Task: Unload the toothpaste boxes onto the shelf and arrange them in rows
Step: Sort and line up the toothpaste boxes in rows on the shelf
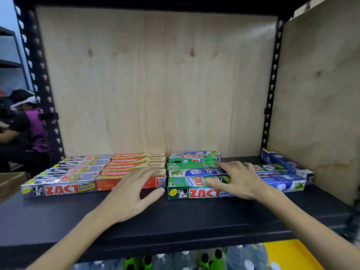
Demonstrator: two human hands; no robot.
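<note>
Toothpaste boxes lie flat in rows on the black shelf (pixel 175 217), long sides touching, in front of a plywood back panel (pixel 155 84). At far left is a row of silver Zact boxes (pixel 62 184) with red lettering. Just beside them sits a row of red and cream Colgate boxes (pixel 134 164). A narrow gap parts these from a group of green Zact boxes (pixel 192 189) mixed with a blue-and-white box (pixel 196 171). Further right, blue boxes (pixel 282 180) lie less tidily, one angled toward the right panel.

Below the shelf, bottles (pixel 194 260) with white and green caps stand packed together next to something yellow (pixel 292 252). A cardboard box edge (pixel 9 182) shows at far left, and a person in a purple top (pixel 33 129) sits beyond the rack.

Both bare forearms reach in from below. The left hand (pixel 130 193) is spread wide, fingers straight, its fingertips over the front Colgate box and its thumb pointing right above the shelf; it grips nothing. The right hand (pixel 235 180) lies flat with fingers splayed across the tops of the green boxes, pressing or resting there without curling round any.
</note>
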